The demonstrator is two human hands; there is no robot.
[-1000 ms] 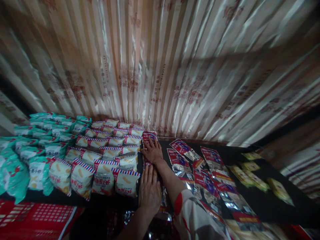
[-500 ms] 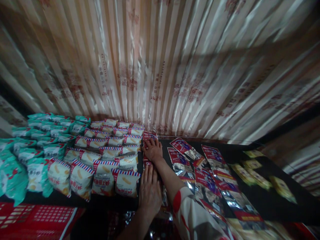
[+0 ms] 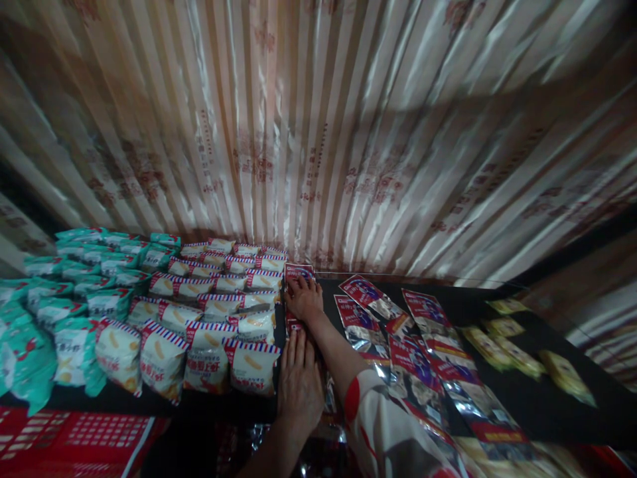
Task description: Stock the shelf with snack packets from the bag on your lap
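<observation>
My right hand [image 3: 304, 299] lies flat, fingers out, on a column of dark red snack packets [image 3: 299, 271] beside the rows of puffed bags. Closer to me, my left hand [image 3: 300, 382] presses flat on the same column, its fingertips just below the right hand. Most of the packets under both palms are hidden. White snack bags with red and blue striped tops [image 3: 253, 368] stand in rows directly left of my hands. More red and silver packets [image 3: 361, 325] lie loosely overlapped to the right of my right forearm.
Teal snack bags [image 3: 70, 348] fill the far left of the black shelf [image 3: 527, 398]. Several yellow packets [image 3: 515, 355] lie at the right. A red basket [image 3: 64, 435] is below at the left. Behind the shelf hangs a pleated printed curtain [image 3: 308, 133].
Both hands stay almost where they were on the red packets. The view shifts very slightly; nothing has been picked up or let go.
</observation>
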